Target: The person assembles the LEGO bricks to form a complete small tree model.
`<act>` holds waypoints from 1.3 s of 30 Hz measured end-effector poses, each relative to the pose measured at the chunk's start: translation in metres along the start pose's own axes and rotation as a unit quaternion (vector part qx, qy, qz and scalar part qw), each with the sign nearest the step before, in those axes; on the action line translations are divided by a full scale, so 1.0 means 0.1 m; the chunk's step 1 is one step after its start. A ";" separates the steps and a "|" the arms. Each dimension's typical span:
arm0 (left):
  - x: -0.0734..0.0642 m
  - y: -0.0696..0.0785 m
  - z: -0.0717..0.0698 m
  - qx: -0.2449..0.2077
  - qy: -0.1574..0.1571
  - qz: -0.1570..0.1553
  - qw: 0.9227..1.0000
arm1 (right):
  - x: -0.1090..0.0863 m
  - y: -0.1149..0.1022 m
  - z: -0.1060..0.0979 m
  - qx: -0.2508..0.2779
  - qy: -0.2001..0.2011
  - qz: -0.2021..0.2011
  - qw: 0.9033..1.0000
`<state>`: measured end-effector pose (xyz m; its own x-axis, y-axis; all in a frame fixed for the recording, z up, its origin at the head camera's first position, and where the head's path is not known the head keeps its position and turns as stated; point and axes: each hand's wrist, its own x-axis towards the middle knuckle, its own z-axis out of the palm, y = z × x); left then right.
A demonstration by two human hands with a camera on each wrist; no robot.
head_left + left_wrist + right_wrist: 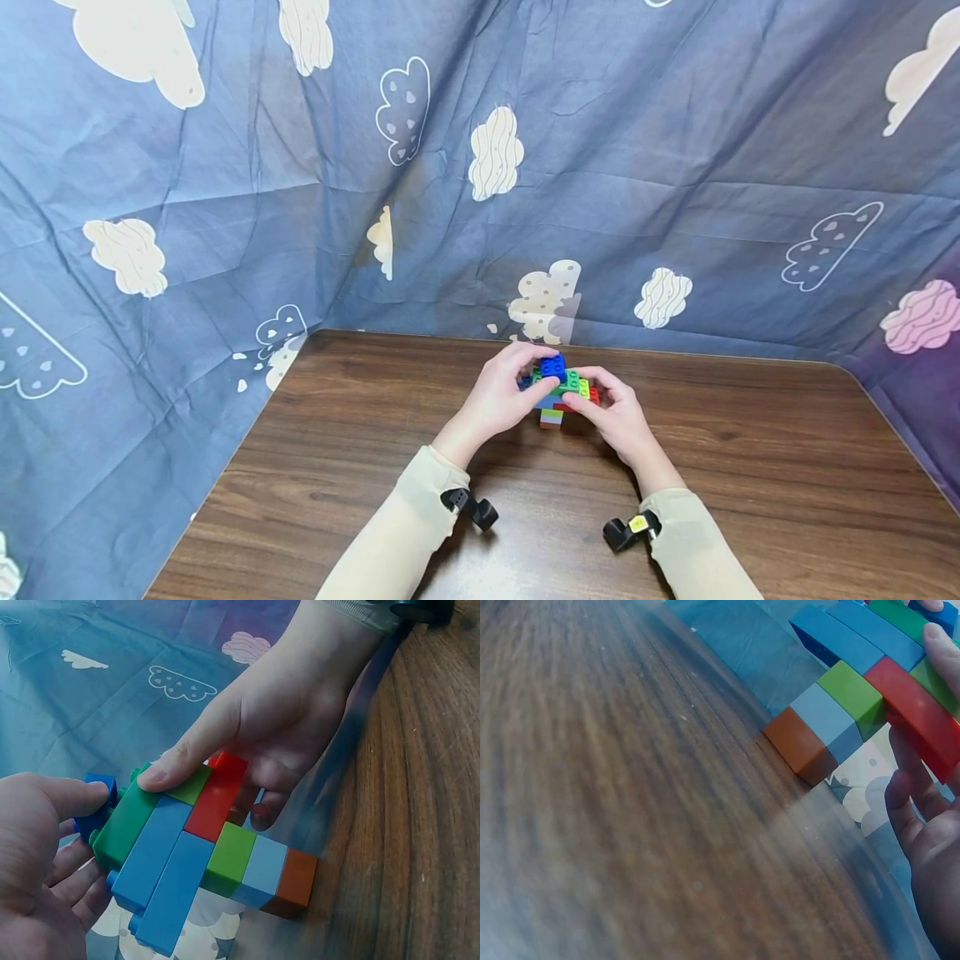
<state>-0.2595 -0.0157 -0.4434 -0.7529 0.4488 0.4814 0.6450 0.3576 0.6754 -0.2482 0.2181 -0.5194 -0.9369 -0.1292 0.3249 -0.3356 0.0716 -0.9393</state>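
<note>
A dark blue toy brick (553, 367) is pinched between thumb and fingers of my left hand (497, 393). It sits at the top of a toy brick structure, against the studs of a green brick (129, 826); whether it is pressed fully down I cannot tell. My right hand (621, 419) grips the structure's right side, thumb on the green and lime bricks, fingers behind. Lower down are blue bricks (177, 892) and a red brick (217, 799). A narrow stem of lime, light blue (827, 718) and brown (802, 746) bricks stands on the table.
The brown wooden table (315, 467) reaches back to a blue cloth (600, 150) with cloud prints, which hangs behind and at both sides. Black wrist cameras are strapped on the left sleeve (397, 525) and the right sleeve (693, 542).
</note>
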 end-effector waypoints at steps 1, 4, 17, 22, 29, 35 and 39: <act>0.00 0.00 0.00 0.001 0.001 0.001 1.000 | 0.00 0.00 0.00 0.000 0.000 0.000 1.000; 0.00 0.00 0.01 0.005 -0.001 0.006 1.000 | 0.00 -0.01 0.00 0.000 0.000 0.000 1.000; 0.00 0.00 0.01 0.023 -0.008 0.024 0.999 | 0.00 -0.01 0.01 -0.002 0.001 0.002 1.000; 0.00 0.01 0.02 0.023 -0.005 0.023 0.999 | 0.00 -0.01 0.00 -0.001 0.000 0.003 1.000; 0.00 0.02 0.02 0.020 -0.002 0.027 0.999 | 0.00 -0.01 0.01 0.002 0.002 0.008 1.000; -0.01 0.03 0.02 0.018 -0.008 0.019 1.000 | 0.00 -0.02 0.01 0.005 0.000 0.006 1.000; 0.00 0.04 0.01 0.020 -0.011 0.014 1.000 | 0.00 -0.02 0.01 0.005 -0.002 0.004 1.000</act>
<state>-0.2562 -0.0134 -0.4412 -0.7316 0.4768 0.4873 0.6709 0.3763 0.6390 -0.2471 0.2170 -0.5181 -0.9395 -0.1317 0.3163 -0.3264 0.0636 -0.9431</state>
